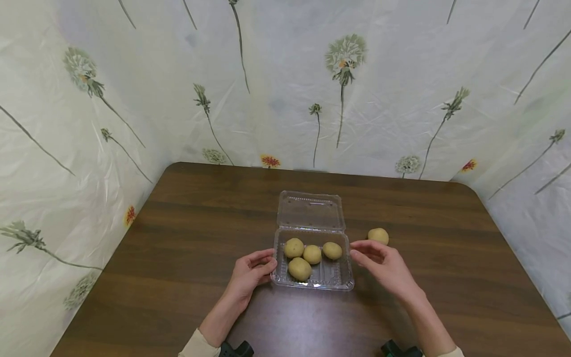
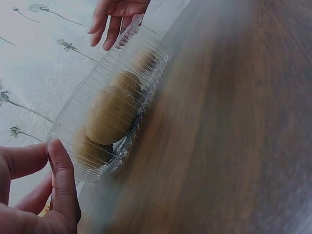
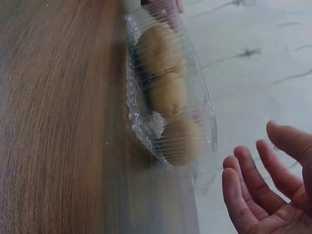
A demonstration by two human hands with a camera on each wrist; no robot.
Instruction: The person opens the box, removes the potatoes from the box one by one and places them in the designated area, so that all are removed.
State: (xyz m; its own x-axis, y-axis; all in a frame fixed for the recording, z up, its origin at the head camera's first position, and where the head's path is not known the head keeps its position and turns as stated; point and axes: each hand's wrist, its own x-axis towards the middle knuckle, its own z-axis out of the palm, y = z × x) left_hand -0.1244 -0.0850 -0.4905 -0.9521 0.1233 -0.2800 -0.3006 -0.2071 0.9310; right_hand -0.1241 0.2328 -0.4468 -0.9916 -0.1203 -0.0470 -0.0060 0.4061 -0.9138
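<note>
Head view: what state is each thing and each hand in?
Container: open
Lid: folded back
Four potatoes: inside the container
Fifth potato: loose on the table
Left hand: pinching the container's left side
Right hand: holding nothing, beside the container's right side

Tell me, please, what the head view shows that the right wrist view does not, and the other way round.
Only the head view: the loose potato outside the clear container, and the sleeves.
Only the right wrist view: the palm of the right hand, and the potatoes inside seen side-on through the container's ribbed wall.
Both: the container with potatoes in it, the right hand, part of the left hand, the wooden table and the floral wall covering.
</note>
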